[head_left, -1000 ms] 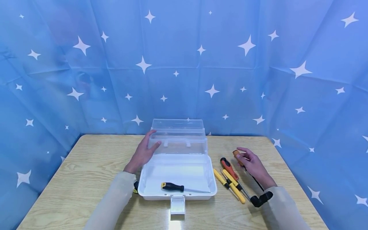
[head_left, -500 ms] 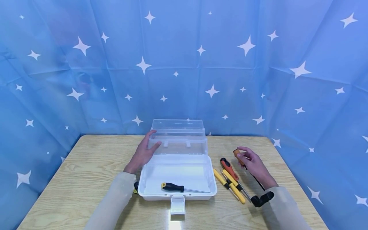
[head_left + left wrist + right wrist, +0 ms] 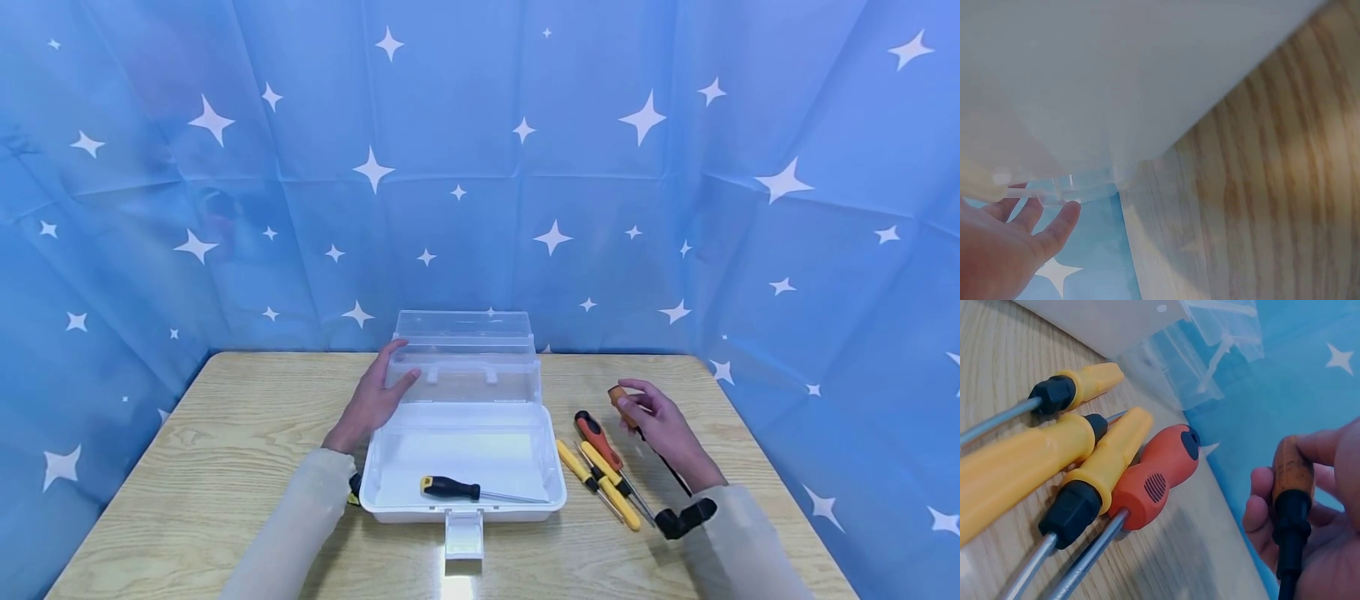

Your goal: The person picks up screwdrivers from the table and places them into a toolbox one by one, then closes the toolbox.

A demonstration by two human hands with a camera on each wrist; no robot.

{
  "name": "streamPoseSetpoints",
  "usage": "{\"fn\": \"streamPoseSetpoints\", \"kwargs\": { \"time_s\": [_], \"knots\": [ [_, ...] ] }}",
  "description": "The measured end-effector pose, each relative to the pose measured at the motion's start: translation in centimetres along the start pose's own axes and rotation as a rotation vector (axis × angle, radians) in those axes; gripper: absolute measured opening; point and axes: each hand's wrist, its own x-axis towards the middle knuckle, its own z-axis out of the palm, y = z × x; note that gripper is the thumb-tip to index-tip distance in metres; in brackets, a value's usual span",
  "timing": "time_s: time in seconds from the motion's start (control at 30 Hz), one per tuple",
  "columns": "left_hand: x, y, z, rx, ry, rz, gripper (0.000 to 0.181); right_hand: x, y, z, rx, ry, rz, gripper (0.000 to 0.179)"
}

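Observation:
A white toolbox stands at the middle of the table, its clear lid raised at the back. My left hand holds the lid's left edge, thumb in front; the left wrist view shows its fingers at the clear rim. Inside the box lies a screwdriver with a black and yellow handle. To the right, my right hand grips a screwdriver by its orange and black handle, which points away from me. Beside it lie a red-handled screwdriver and several yellow-handled screwdrivers.
The box's white latch hangs down in front. A black and yellow item shows partly behind the left sleeve. A star-printed blue curtain stands behind the wooden table.
My right hand has lifted very slightly with the orange-handled screwdriver. The left hand, lid and box have stayed where they were.

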Motion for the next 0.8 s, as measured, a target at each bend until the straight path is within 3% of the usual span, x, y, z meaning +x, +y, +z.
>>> {"fn": "streamPoseSetpoints", "kwargs": {
  "time_s": [0.8],
  "knots": [
    [0.0, 0.0, 0.0, -0.018, -0.006, -0.011, 0.064, -0.1, -2.0, 0.3, 0.009, -0.018, -0.01, 0.045]
  ]
}}
